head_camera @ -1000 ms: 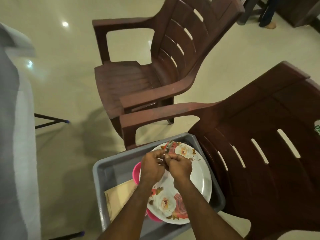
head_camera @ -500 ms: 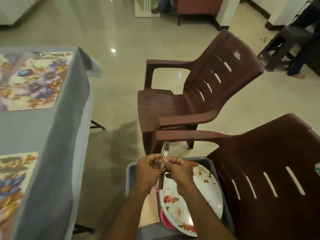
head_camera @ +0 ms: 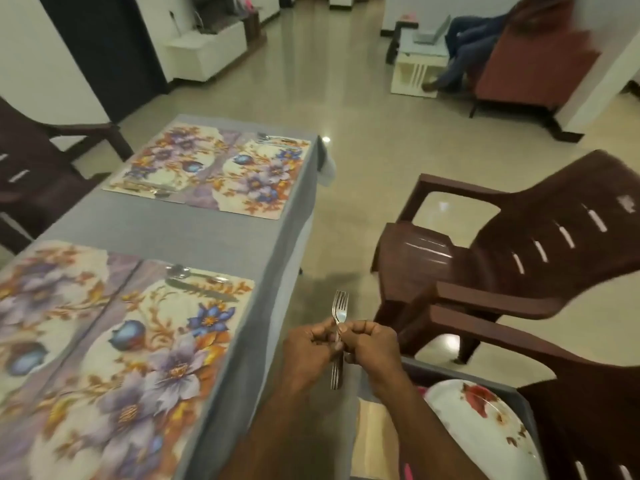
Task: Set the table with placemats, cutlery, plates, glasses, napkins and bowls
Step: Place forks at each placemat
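Both hands pinch a small bunch of forks (head_camera: 339, 327) between them: the left hand (head_camera: 308, 351) and the right hand (head_camera: 370, 344) each curl their fingers round the handles, and the tines stand up above the knuckles. It looks like more than one fork, but I cannot tell the count.

One second ago the view looked down into the grey tub (head_camera: 519, 393) on the chair; now it has turned to the table (head_camera: 214, 233), and the forks have come up out of the tub and hang just off the table's right edge.

On the table four placemats lie in two pairs. The near right placemat (head_camera: 145, 358) carries a spoon (head_camera: 180, 271) and a knife (head_camera: 201, 289) at its far edge, but no fork. I judge that the fork goes there next. The flowered plate (head_camera: 485, 420) waits in the tub.
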